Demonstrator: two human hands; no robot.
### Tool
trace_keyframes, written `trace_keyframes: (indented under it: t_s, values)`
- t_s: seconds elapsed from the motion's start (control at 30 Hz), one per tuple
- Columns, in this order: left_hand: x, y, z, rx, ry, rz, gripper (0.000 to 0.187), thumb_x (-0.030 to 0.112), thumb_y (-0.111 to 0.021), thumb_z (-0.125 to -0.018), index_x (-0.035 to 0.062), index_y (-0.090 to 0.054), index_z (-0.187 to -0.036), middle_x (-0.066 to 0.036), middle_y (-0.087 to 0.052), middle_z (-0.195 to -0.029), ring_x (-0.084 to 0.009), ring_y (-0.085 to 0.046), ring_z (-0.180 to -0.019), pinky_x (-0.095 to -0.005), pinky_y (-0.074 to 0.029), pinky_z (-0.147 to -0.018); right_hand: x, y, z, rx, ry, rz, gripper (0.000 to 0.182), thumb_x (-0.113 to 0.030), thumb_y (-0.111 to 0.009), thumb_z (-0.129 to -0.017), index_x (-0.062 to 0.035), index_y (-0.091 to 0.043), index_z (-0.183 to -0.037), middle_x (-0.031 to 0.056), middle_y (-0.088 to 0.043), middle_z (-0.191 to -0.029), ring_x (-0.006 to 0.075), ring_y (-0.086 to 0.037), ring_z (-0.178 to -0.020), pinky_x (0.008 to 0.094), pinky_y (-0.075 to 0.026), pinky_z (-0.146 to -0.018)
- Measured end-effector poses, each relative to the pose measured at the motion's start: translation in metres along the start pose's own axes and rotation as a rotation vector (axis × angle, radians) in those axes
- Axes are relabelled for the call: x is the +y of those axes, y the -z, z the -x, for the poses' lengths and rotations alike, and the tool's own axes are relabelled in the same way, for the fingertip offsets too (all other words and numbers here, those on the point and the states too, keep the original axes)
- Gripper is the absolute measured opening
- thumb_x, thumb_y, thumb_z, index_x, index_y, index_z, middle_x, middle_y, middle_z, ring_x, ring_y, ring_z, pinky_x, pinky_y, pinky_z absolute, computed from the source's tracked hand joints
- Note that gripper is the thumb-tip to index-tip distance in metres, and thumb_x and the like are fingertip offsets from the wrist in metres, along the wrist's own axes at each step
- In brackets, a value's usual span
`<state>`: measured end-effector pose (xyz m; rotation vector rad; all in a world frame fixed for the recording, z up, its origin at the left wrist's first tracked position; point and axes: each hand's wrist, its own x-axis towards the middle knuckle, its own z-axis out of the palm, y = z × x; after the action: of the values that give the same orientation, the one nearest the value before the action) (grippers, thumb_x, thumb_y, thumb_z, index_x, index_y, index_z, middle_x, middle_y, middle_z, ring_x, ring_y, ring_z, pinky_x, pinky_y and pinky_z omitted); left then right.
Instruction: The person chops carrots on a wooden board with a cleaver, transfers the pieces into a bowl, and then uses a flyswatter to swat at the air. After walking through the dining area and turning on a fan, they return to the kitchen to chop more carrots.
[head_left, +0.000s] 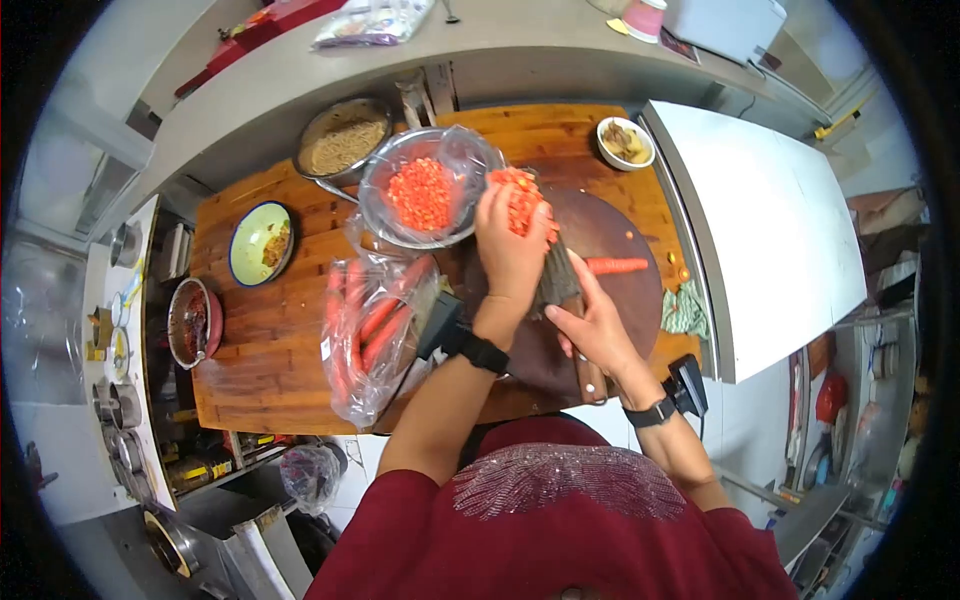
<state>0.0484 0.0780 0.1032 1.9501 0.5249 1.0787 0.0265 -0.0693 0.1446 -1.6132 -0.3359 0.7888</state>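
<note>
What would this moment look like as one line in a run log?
left hand: on diced carrot | right hand: gripping cleaver | cleaver: carrying diced carrot, beside lined bowl

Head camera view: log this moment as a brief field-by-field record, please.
left hand: cupped around a heap of diced orange-red carrot
right hand: gripping a grey-bladed cleaver with a brown handle
work surface: round dark brown board on a wooden table
on board: long orange carrot
beside board: metal bowl lined with clear plastic, diced carrot inside
nearby: clear plastic bag of whole carrots
</note>
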Motion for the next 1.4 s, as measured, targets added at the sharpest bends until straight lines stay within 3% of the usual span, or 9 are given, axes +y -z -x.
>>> trace_keyframes:
  t_s: [0.27,0.43,0.6,0.73,0.9,1.0,1.13,1.23,1.4]
  values:
    - [-0.076,0.039,-0.063,-0.218,-0.107,-0.441,0.07,0.033,-0.066,-0.075,-0.0027,-0.035,-0.128,-0.028,-0.03,-0.13,-0.0428,-0.031,-0.12,-0.046,-0.026,-0.101,-0.014,-0.054,-0.111,-0.234,0.021,-0.093,0.077,-0.004,-0.058,-0.078,-0.0048,-0.013,-0.141,0.004,-0.053,-0.06,0.0099,-0.051,-0.046,0.0242,-0.043,-0.041]
    - [-0.121,0.026,-0.079,-0.219,-0.095,-0.353,0.07,0.035,-0.065,-0.077,-0.0026,-0.034,-0.128,-0.028,-0.028,-0.131,-0.0438,-0.03,-0.121,-0.0467,-0.025,-0.101,-0.001,-0.043,-0.126,-0.261,0.028,0.059,0.075,-0.001,-0.055,-0.076,-0.0036,-0.015,-0.14,0.0051,-0.054,-0.061,0.0108,-0.051,-0.045,0.0248,-0.043,-0.041]
    - [-0.161,0.022,-0.097,-0.118,0.029,-0.332,0.062,0.035,-0.063,-0.079,-0.0015,-0.04,-0.124,-0.027,-0.035,-0.127,-0.0399,-0.034,-0.119,-0.0434,-0.028,-0.1,-0.005,-0.011,-0.095,-0.377,-0.033,0.128,0.072,-0.006,-0.054,-0.076,-0.0079,-0.02,-0.14,0.0109,-0.057,-0.064,0.0157,-0.055,-0.049,0.0294,-0.045,-0.049]
    - [-0.187,0.04,-0.114,-0.106,0.01,-0.569,0.031,0.025,-0.062,-0.079,0.0015,-0.058,-0.1,-0.018,-0.055,-0.103,-0.0351,-0.05,-0.101,-0.0411,-0.038,-0.09,-0.012,0.03,-0.038,-0.306,0.005,0.259,0.071,-0.005,-0.055,-0.077,-0.012,-0.023,-0.14,0.0093,-0.056,-0.067,0.015,-0.054,-0.051,0.0296,-0.045,-0.049]
    - [-0.1,0.044,-0.102,0.085,0.036,-0.053,0.023,0.016,-0.046,-0.09,-0.0014,-0.06,-0.096,-0.015,-0.059,-0.091,-0.0264,-0.056,-0.087,-0.0333,-0.043,-0.08,0.032,0.079,0.048,-0.115,-0.169,0.138,0.072,0.001,-0.061,-0.078,-0.0138,-0.025,-0.14,-0.0016,-0.051,-0.066,0.0067,-0.048,-0.05,0.0216,-0.041,-0.047]
    - [-0.047,0.031,-0.036,-0.108,0.217,0.268,0.022,0.014,-0.047,-0.089,-0.0033,-0.058,-0.099,-0.015,-0.06,-0.097,-0.0241,-0.056,-0.091,-0.0309,-0.043,-0.082,0.075,0.09,0.09,0.029,-0.242,-0.058,0.072,0.003,-0.059,-0.079,-0.0126,-0.024,-0.14,-0.0028,-0.046,-0.06,0.0057,-0.045,-0.049,0.0213,-0.039,-0.044]
    - [-0.053,0.023,0.076,-0.471,-0.075,-0.042,0.065,0.03,-0.069,-0.074,0.0001,-0.04,-0.124,-0.024,-0.038,-0.129,-0.0378,-0.036,-0.121,-0.0418,-0.031,-0.1,0.099,0.084,0.119,0.186,-0.277,-0.078,0.074,0.006,-0.056,-0.079,-0.0081,-0.018,-0.141,-0.0017,-0.046,-0.054,0.0063,-0.045,-0.042,0.0206,-0.037,-0.039]
    - [-0.048,0.034,0.084,-0.764,-0.339,-0.382,0.092,0.044,-0.075,-0.061,0.0021,-0.031,-0.131,-0.027,-0.027,-0.135,-0.0459,-0.024,-0.125,-0.0506,-0.022,-0.103,0.116,0.08,0.125,0.223,-0.248,-0.114,0.073,0.005,-0.056,-0.081,-0.0102,-0.019,-0.141,-0.0021,-0.046,-0.055,0.0061,-0.045,-0.043,0.021,-0.037,-0.039]
    - [-0.07,0.016,0.057,-0.641,-0.286,-0.639,0.105,0.058,-0.071,-0.058,0.0006,-0.027,-0.134,-0.031,-0.024,-0.135,-0.0464,-0.023,-0.126,-0.0527,-0.021,-0.103,0.12,0.073,0.105,0.248,-0.185,-0.177,0.071,0.003,-0.057,-0.082,-0.0136,-0.021,-0.141,-0.0021,-0.047,-0.057,0.0061,-0.044,-0.044,0.021,-0.037,-0.04]
